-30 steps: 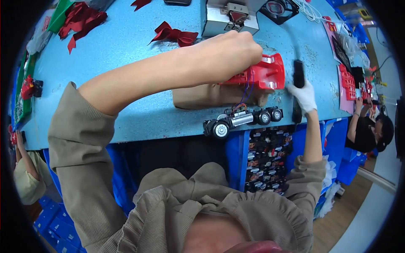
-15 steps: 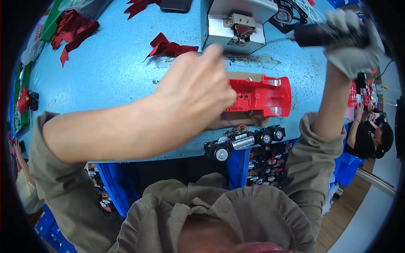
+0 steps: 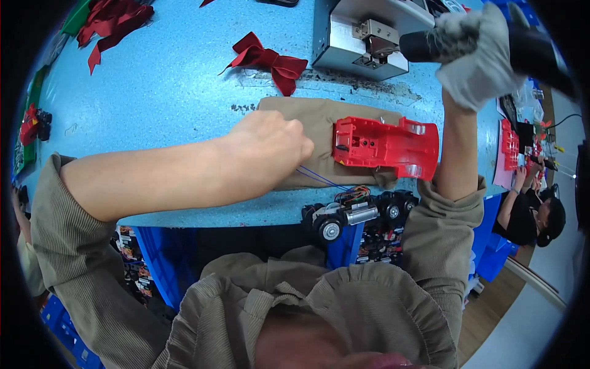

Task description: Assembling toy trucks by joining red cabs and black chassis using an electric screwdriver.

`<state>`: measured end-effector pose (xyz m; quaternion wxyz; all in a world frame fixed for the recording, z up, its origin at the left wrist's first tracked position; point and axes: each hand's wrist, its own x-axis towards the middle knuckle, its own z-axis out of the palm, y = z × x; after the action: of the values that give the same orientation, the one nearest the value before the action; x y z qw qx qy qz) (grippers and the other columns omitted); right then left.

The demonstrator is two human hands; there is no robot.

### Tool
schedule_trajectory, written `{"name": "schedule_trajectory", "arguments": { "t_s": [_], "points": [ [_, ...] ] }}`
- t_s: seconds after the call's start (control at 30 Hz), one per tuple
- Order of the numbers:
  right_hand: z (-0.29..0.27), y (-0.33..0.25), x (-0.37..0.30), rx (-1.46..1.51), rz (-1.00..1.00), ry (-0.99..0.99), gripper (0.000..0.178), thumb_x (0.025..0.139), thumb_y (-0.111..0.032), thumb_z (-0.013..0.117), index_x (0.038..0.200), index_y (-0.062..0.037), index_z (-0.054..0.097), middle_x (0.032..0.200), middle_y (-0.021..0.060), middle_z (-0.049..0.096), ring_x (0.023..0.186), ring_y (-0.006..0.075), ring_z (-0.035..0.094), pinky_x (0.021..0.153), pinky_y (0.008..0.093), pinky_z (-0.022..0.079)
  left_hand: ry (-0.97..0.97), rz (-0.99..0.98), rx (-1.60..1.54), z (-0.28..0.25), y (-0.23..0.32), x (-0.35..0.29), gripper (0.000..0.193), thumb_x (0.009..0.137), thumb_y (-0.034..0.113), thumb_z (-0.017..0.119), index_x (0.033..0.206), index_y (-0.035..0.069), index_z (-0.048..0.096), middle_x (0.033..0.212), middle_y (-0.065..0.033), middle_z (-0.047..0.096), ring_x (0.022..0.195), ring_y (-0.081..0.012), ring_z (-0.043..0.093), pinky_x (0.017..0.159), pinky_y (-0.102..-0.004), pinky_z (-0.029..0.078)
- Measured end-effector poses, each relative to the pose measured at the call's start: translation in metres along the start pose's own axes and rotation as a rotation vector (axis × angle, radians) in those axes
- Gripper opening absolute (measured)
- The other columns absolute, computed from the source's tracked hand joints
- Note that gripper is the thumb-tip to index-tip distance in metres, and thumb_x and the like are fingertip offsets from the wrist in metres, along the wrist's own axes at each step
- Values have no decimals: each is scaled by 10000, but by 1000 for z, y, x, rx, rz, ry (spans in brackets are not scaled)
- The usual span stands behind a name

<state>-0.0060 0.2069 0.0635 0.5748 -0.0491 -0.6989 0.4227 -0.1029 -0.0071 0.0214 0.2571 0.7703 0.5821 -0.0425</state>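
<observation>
Left hand [image 3: 276,142] curled, hold hidden, blue wires [image 3: 324,179] at its 4 o'clock | right hand [image 3: 478,61], well apart, clamped on black screwdriver [image 3: 419,47] | red toy body [image 3: 393,149], left hand's 3 o'clock | advice: steady screwdriver by metal box [image 3: 344,42], wires slack

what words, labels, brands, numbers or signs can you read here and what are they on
No text can be read.
Red toy vehicle shell: no legible marking.
Wheeled chassis: details too small.
Metal box: nothing legible.
Black handheld tool in the right hand: too blurred.
</observation>
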Motion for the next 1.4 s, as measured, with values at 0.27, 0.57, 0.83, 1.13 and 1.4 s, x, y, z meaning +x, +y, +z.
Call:
{"name": "schedule_trajectory", "arguments": {
  "t_s": [0.27, 0.57, 0.83, 1.13, 1.4],
  "points": [
    [-66, -50, -16, 251, 66, -189, 186, 772, -246, 482, 653, -104, 465, 568, 8, 455, 522, 149, 477, 583, 308, 441, 102, 97, 404, -6, 8, 2, 188, 631, 129, 684, 809, 80, 651, 903, -101, 598, 919, -218, 549, 749, -322, 447],
    [-106, -171, -11, 444, -59, 80, 172, 768, -177, 545, 610, -147, 484, 483, -85, 427, 398, 39, 412, 431, 197, 381, 767, 248, 13, -27, 24, 50, 94, 693, 87, 639, 756, 18, 642, 961, -120, 580, 999, -257, 497, 820, -360, 417],
    [-100, -139, -45, 504, 44, -231, 48, 741, -149, 569, 706, -145, 538, 627, -57, 544, 525, 48, 539, 575, 204, 490, 321, 122, 0, -15, 28, 90, 247, 751, 189, 619, 920, 9, 632, 971, -147, 616, 953, -301, 567, 773, -372, 446],
    [-53, -92, -70, 403, 207, -285, 295, 790, -226, 519, 1047, -81, 541, 629, -61, 519, 463, 34, 490, 505, 180, 446, 228, 107, -110, -22, 21, 87, 296, 745, 242, 637, 964, 43, 635, 953, -168, 637, 907, -313, 631, 728, -394, 520],
    [-43, -79, -82, 369, 225, -305, 397, 804, -229, 482, 1177, -97, 508, 605, -60, 483, 451, 42, 468, 452, 197, 424, 205, 135, -162, -23, 18, 85, 323, 719, 249, 666, 975, 54, 635, 958, -174, 636, 880, -313, 637, 719, -397, 522]
  ]
}}
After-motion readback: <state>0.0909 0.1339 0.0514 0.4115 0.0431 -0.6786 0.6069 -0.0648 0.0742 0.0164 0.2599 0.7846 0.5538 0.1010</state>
